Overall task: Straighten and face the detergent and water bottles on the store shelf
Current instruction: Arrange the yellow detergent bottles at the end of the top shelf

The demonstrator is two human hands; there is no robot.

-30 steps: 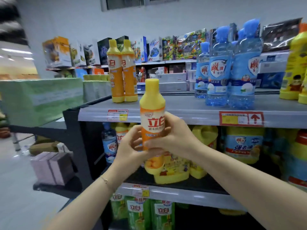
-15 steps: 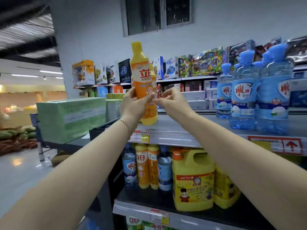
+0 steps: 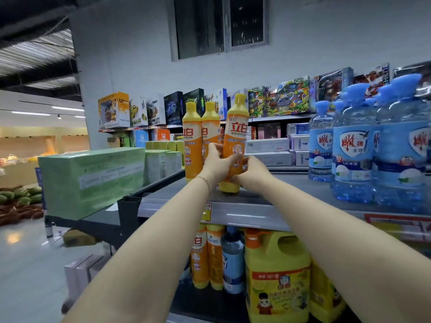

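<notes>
An orange detergent bottle with a yellow cap stands slightly tilted on the grey top shelf, its base on the shelf near the front edge and its label facing me. My left hand wraps its lower body from the left. My right hand grips the bottom from the right. Two matching orange bottles stand upright just behind and to the left. Several blue water bottles stand at the right of the same shelf.
Below, the lower shelf holds more orange bottles, a blue bottle and yellow detergent jugs. A green carton lies on a dark stand at left. Toy boxes line the far shelves. Floor and an aisle open at left.
The bottle, held raised in both hands before, has come down and to the right onto the top shelf beside the two other orange bottles. Both hands slid to its lower part.
</notes>
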